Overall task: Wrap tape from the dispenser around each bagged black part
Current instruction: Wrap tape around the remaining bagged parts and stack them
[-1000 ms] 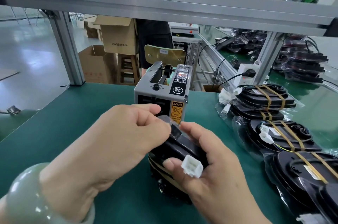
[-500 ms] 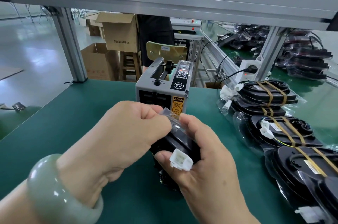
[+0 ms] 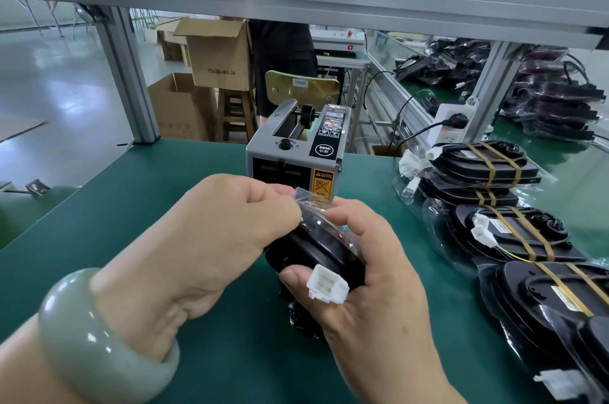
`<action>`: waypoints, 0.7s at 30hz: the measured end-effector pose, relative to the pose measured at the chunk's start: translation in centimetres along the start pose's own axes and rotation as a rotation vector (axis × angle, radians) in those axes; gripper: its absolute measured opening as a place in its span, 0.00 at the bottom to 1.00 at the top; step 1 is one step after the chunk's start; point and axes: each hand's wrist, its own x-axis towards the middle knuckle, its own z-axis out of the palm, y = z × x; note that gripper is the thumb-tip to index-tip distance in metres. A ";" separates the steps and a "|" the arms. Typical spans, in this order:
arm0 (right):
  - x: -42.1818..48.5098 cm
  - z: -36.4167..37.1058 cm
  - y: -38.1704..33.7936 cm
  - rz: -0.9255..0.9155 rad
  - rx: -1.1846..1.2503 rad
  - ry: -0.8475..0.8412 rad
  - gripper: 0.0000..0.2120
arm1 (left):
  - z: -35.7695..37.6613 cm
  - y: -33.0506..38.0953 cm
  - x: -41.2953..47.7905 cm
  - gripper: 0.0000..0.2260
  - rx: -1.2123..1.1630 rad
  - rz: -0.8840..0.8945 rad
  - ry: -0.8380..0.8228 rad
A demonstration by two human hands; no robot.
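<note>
Left hand (image 3: 211, 239) has its fingers curled, pinching the clear bag film at the top of the bagged black part (image 3: 316, 248). Right hand (image 3: 372, 298) is clamped on the same part from the other side, with fingers wrapped over its upper edge and the thumb below. A white connector (image 3: 327, 283) lies against that thumb. The part is held between both hands over the green table mat (image 3: 131, 206), just in front of the tape dispenser (image 3: 293, 153). Whether its lower edge touches the mat cannot be told. A pale green bangle (image 3: 89, 337) sits on the left wrist. Beyond the table's far left, cardboard boxes (image 3: 217, 54) are stacked on the floor, one of them on a wooden stool (image 3: 235, 113). The dispenser stands upright at the centre of the mat, grey-bodied, with an orange caution label facing the person. To the right of it, a row of bagged parts bound with brown tape bands (image 3: 487, 166) lies along the table's right side, overlapping one another. White plugs show at several of them. A white power strip (image 3: 448, 120) with a black plug in it is fixed near the frame upright behind them.
</note>
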 end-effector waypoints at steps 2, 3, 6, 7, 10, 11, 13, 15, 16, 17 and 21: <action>-0.1 0.0 0.0 0.013 -0.004 -0.008 0.24 | 0.0 0.1 -0.1 0.24 -0.009 -0.007 0.016; -0.1 0.0 0.0 0.018 -0.005 -0.010 0.23 | 0.0 0.2 -0.1 0.22 -0.006 -0.014 0.024; -0.1 0.0 0.0 0.006 -0.034 -0.007 0.22 | 0.2 0.7 -0.4 0.16 0.055 -0.006 0.044; -0.1 0.0 0.1 0.000 -0.047 -0.006 0.23 | 0.2 0.9 -0.4 0.14 0.084 0.006 0.047; -0.1 0.1 0.3 -0.029 -0.091 0.011 0.24 | 0.3 1.2 -0.6 0.11 0.135 0.021 0.066; 0.0 0.1 0.3 -0.042 -0.117 0.019 0.24 | 0.3 1.2 -0.6 0.11 0.142 0.021 0.071; 0.0 0.1 0.4 -0.050 -0.151 0.029 0.24 | 0.2 1.1 -0.6 0.13 0.155 0.020 0.083; -0.1 0.1 0.4 -0.056 -0.172 0.032 0.23 | 0.2 1.1 -0.5 0.13 0.171 0.029 0.090; -0.1 0.1 0.4 -0.052 -0.175 0.029 0.22 | 0.2 1.1 -0.5 0.12 0.181 0.035 0.089; -0.1 0.1 0.4 -0.045 -0.176 0.023 0.21 | 0.2 1.1 -0.5 0.11 0.194 0.041 0.086; -0.1 0.1 0.3 -0.065 -0.191 0.024 0.21 | 0.3 1.1 -0.6 0.10 0.227 0.066 0.096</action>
